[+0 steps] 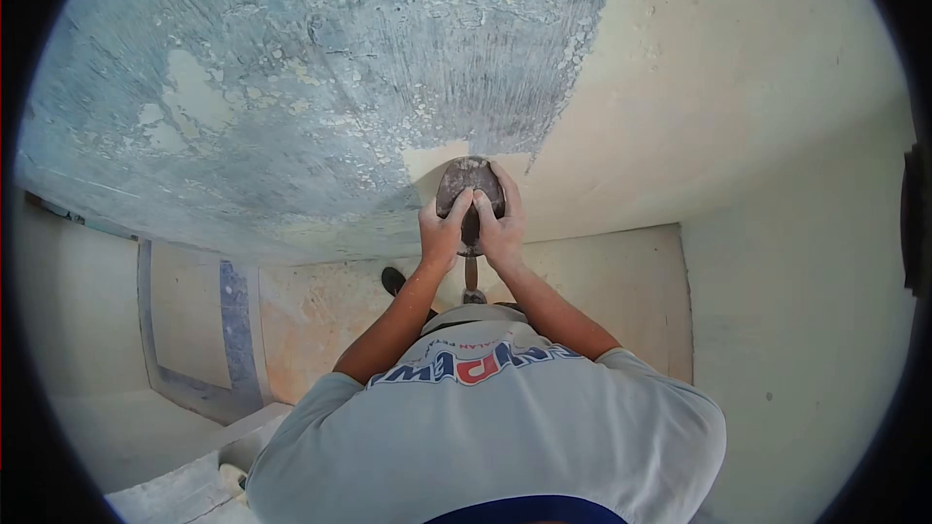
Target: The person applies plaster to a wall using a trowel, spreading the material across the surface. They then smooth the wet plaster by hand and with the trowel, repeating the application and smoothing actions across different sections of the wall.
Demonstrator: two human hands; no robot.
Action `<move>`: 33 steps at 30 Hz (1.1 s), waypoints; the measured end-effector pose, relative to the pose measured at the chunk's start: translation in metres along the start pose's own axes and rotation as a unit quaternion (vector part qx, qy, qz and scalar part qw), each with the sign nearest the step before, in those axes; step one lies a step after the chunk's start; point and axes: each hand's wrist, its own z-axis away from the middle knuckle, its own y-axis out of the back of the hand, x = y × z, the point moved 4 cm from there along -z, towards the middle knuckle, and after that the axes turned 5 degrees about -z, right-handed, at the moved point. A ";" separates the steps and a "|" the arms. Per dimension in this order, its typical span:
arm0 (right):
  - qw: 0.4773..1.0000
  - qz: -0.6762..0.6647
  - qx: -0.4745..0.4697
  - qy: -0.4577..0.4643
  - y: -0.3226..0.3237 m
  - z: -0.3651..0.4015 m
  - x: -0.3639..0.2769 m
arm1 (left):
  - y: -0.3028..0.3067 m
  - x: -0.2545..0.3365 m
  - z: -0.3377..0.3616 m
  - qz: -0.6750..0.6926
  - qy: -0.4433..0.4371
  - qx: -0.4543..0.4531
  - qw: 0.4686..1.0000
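Note:
Both hands grip a dark, dust-covered rounded tool (471,178), which lies against the lower part of the wall (408,68). My left hand (445,228) wraps its left side, thumb angled up over the tool. On the other side, my right hand (501,223) holds it, with fingers along the right edge and the thumb near the left one. Rough blue-grey, scraped-looking surface with pale flakes covers the wall around and left of the tool; smooth cream surface lies to the right. The tool's underside is hidden.
Below the hands, a brown handle-like object (472,274) points down. A dark shoe (392,279) shows on the dusty floor (320,320). A pale side wall (786,330) stands at right. A light ledge (184,480) is at lower left, and a dark object (914,221) at the right edge.

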 end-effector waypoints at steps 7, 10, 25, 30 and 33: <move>0.999 -0.031 -0.012 -0.031 -0.003 0.002 0.012 | 0.004 -0.002 -0.005 -0.014 0.003 -0.009 1.000; 0.999 -0.025 -0.015 -0.036 -0.004 0.002 0.015 | 0.007 -0.008 -0.008 -0.045 -0.002 -0.021 0.999; 0.999 -0.026 0.022 -0.004 -0.013 -0.010 -0.010 | 0.002 0.029 -0.011 -0.064 -0.073 -0.021 0.995; 1.000 -0.023 0.009 0.009 -0.012 -0.019 -0.031 | -0.005 0.048 -0.006 -0.034 -0.086 -0.025 0.995; 0.999 -0.020 0.026 0.004 -0.008 -0.008 -0.016 | 0.000 0.031 -0.009 -0.069 -0.101 -0.027 0.992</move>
